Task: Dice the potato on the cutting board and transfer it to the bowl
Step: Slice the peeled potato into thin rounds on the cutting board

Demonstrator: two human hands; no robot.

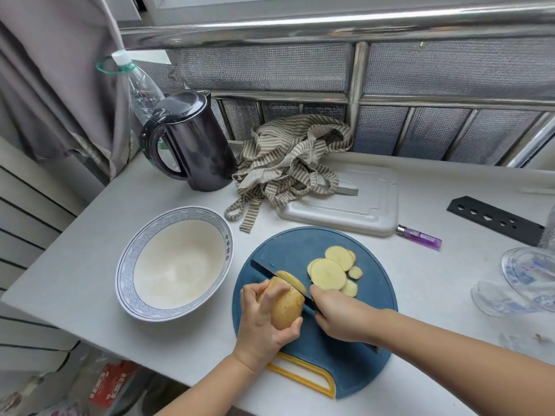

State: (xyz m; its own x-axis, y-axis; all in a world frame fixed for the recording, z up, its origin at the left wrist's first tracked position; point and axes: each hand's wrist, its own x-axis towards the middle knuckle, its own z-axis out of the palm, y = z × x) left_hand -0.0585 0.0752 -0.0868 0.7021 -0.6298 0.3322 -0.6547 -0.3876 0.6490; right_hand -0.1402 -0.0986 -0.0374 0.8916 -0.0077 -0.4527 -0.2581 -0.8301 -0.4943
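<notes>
On the blue cutting board (300, 244): the potato (285, 307) being cut into rounds, a first stage of dicing.
The left hand (264, 322) curls round the potato's uncut end, steadying it. The right hand (339, 313) grips the handle of the knife (264, 269), whose blade sits in the cut end. Slices (329, 273) lie just beside; the bowl (150, 229), left of the board, holds none. Best practice, by judgement: uniform slices, fingertips tucked clear, blade driven straight down.

Place: home kitchen
Evidence: kettle (195, 148) beyond the left hand (261, 322) gripping the potato (286, 307), bowl (180, 265) beside it, cutting board (288, 244) beneath
</notes>
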